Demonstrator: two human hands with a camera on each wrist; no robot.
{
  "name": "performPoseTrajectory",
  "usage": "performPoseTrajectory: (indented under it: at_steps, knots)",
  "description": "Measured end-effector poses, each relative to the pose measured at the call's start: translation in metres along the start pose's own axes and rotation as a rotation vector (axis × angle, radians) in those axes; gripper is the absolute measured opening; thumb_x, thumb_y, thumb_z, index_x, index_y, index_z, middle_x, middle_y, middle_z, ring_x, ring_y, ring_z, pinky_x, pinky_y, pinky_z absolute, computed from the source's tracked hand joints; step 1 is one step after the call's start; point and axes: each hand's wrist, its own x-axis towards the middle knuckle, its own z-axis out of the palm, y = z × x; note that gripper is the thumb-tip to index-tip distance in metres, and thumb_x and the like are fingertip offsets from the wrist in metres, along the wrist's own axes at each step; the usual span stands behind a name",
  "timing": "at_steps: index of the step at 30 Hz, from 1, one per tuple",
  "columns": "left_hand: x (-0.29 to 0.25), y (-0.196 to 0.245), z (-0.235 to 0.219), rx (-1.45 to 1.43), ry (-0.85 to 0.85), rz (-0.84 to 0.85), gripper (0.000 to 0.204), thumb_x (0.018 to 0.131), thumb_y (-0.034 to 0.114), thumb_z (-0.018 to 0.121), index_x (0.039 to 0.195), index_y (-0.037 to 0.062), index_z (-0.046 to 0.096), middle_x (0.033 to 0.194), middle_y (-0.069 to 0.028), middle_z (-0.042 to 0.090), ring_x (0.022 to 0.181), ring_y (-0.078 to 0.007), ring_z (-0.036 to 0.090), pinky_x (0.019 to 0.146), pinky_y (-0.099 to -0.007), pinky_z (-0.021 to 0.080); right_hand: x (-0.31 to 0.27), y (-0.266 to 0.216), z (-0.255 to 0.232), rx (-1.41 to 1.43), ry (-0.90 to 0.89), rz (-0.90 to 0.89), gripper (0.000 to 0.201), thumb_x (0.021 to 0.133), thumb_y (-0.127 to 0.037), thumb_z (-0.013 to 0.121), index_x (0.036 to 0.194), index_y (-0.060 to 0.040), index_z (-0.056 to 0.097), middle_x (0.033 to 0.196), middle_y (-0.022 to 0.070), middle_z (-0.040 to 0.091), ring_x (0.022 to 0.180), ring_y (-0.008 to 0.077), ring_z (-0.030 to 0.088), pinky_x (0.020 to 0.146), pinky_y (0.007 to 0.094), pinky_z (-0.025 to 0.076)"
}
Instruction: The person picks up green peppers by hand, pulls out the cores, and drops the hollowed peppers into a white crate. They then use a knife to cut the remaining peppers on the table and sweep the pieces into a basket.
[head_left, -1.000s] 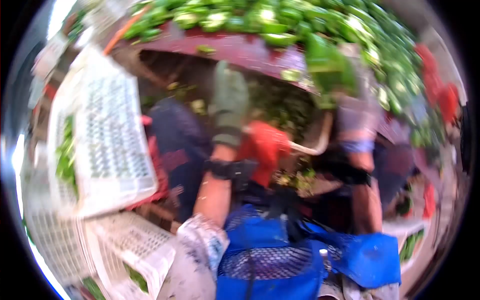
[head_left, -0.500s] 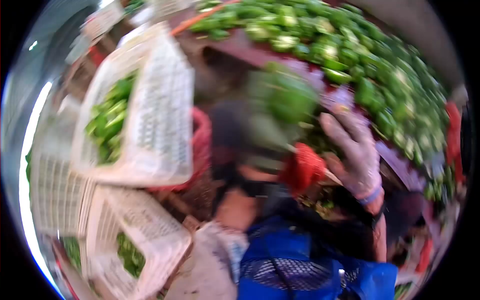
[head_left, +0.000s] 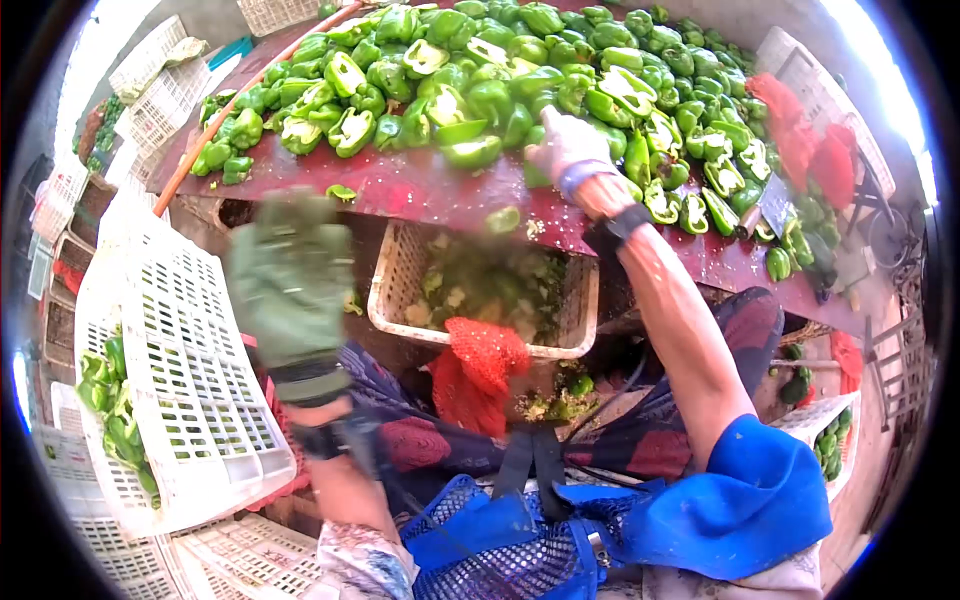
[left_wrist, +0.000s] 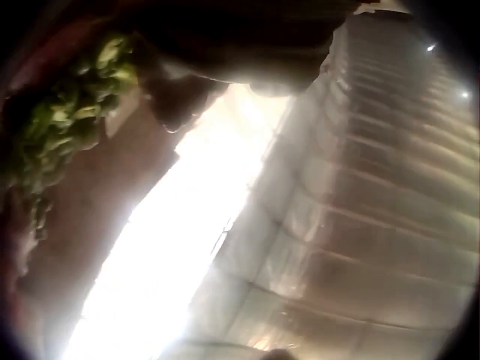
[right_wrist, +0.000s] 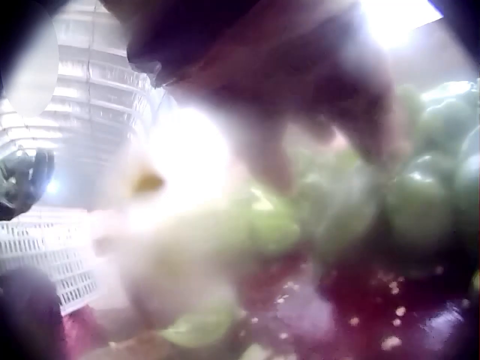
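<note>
My left hand [head_left: 292,285], in a green glove, is blurred above the inner side of the white crate [head_left: 215,370], with nothing visible in it. In the left wrist view the glove [left_wrist: 247,45] shows only as a dark shape at the top. My right hand [head_left: 572,155], in a pale glove with a bluish wrist band, reaches to the front of a heap of green bell peppers [head_left: 490,100], many cut in halves. Its fingers [right_wrist: 281,169] point down among the peppers in the right wrist view, which is hazy.
The heap covers a dark red tabletop [head_left: 420,185], with a knife [head_left: 775,205] at its right. Below the edge stands a basket [head_left: 390,290] of pepper scraps, a red mesh cloth [head_left: 485,370] over its rim. Cut peppers [head_left: 120,425] lie in the left crate. Red mesh [head_left: 800,140] lies at far right.
The left hand carried a green pepper across the middle half a second ago; now it is farther left, without it. The right hand has moved forward to the heap. The head view has turned.
</note>
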Motion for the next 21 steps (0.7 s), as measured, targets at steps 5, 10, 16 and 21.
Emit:
performPoseTrajectory:
  at_steps: [5, 10, 16, 21]
  knots:
    - [-0.005, -0.12, -0.001, 0.054, 0.302, -0.455, 0.037, 0.099, 0.036, 0.051, 0.116, 0.0054, 0.062, 0.11, -0.014, 0.068, 0.103, -0.0288, 0.066, 0.085, -0.0421, 0.057, 0.022, -0.002, 0.05, -0.216, 0.172, 0.057, 0.035, 0.084, -0.022, 0.06, 0.114, -0.0041, 0.058, 0.088, 0.0219, 0.068, 0.088, 0.0355, 0.068, 0.075, 0.047, 0.053]
    - [0.001, -0.162, -0.011, 0.092, 0.263, -0.603, 0.043, 0.1, 0.037, 0.047, 0.127, 0.0036, 0.055, 0.116, -0.0132, 0.064, 0.102, -0.0266, 0.065, 0.086, -0.0417, 0.055, -0.001, 0.006, 0.025, 0.298, 0.204, -0.026, 0.041, 0.079, -0.017, 0.071, 0.118, -0.0087, 0.06, 0.107, 0.0187, 0.067, 0.1, 0.0365, 0.064, 0.085, 0.0419, 0.052]
    - [0.011, -0.159, 0.003, 0.005, 0.243, -0.562, 0.045, 0.101, 0.035, 0.045, 0.13, 0.002, 0.052, 0.119, -0.0138, 0.062, 0.107, -0.0262, 0.062, 0.091, -0.0422, 0.053, -0.08, -0.011, -0.02, 0.159, 0.155, -0.839, 0.033, 0.075, -0.009, 0.073, 0.107, -0.0089, 0.065, 0.112, 0.0108, 0.065, 0.103, 0.0324, 0.061, 0.089, 0.0418, 0.049]
    - [-0.001, -0.14, 0.006, -0.087, 0.196, -0.451, 0.045, 0.101, 0.034, 0.044, 0.132, 0.0011, 0.051, 0.122, -0.0143, 0.061, 0.11, -0.0262, 0.06, 0.095, -0.0424, 0.05, -0.12, -0.017, -0.045, 0.576, -0.097, -0.768, 0.034, 0.073, -0.015, 0.073, 0.106, -0.0047, 0.067, 0.095, 0.0135, 0.066, 0.093, 0.0319, 0.063, 0.082, 0.0417, 0.05]
